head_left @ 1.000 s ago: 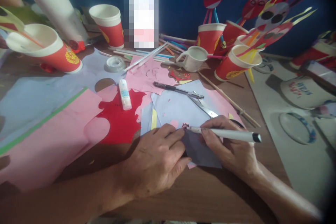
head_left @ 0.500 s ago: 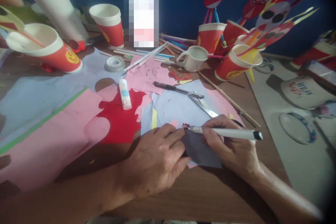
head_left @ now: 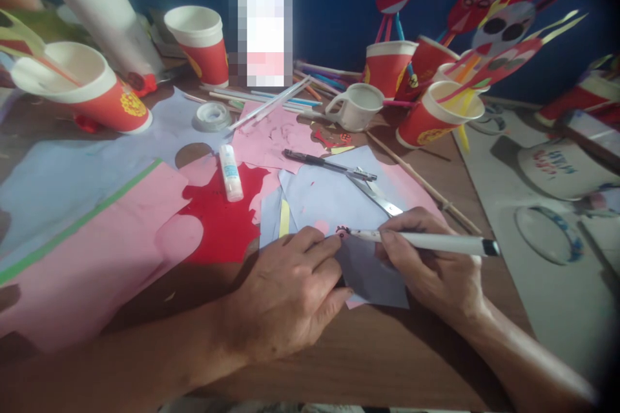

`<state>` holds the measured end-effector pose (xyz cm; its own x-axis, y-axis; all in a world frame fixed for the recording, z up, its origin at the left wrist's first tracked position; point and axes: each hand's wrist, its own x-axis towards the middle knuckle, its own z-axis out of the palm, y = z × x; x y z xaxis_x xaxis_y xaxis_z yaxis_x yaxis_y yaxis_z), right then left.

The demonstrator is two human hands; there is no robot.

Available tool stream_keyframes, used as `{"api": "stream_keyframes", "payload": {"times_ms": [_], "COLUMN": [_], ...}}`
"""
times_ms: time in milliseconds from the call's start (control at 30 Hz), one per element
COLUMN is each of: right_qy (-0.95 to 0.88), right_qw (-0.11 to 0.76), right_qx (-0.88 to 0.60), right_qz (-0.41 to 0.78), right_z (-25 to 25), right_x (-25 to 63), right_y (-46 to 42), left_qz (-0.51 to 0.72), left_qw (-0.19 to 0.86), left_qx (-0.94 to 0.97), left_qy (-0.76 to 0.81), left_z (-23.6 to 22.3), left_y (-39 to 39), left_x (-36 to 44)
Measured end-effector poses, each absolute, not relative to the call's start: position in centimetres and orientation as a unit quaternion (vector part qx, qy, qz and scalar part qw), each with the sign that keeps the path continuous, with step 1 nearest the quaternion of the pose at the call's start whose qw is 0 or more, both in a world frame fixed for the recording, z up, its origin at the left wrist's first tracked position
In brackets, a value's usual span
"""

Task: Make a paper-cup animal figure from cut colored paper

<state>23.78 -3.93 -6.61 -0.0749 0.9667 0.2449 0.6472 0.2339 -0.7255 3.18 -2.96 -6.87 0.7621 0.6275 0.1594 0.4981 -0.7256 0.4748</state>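
My right hand point(head_left: 426, 258) grips a white marker pen point(head_left: 426, 242) with a black end cap, its tip pointing left. Just left of that tip lies a small pink paper piece point(head_left: 342, 232) with black marks drawn along its edge. The curled fingers of my left hand point(head_left: 300, 290) press down on this piece and cover most of it. Beneath both hands rests a bluish-grey paper sheet point(head_left: 375, 281). Scissors point(head_left: 385, 200) lie partly hidden behind my right hand, beside a black pen point(head_left: 329, 165).
A glue stick point(head_left: 231, 172) lies on red paper point(head_left: 227, 226). At left spreads pink paper point(head_left: 97, 258). Behind are a tape roll point(head_left: 213, 117), a white mug point(head_left: 358, 108) and red paper cups point(head_left: 198, 45). A wooden stick point(head_left: 419, 181) lies at right.
My right hand has drawn the marker slightly to the right, lifting its tip off the pink piece, where more dark marks now show. My left hand has hardly moved.
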Motion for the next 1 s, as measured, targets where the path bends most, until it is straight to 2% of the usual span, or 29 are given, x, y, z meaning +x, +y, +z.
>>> {"api": "stream_keyframes", "payload": {"times_ms": [600,1000], "right_qy": [-0.711,-0.704], "right_qw": [0.328,0.339], "right_qx": [-0.580,-0.590], "right_qz": [0.226,0.206], "right_z": [-6.64,-6.71], "right_x": [23.84,23.74], "right_y": [-3.76,-3.79], "left_qz": [0.158,0.149], "left_qw": [0.207,0.206], "left_qx": [0.914,0.914], "left_qy": [0.311,0.315], "left_z": [-6.69,-6.81], "left_y": [-2.99,-3.03], "left_x": [3.33,3.24]}}
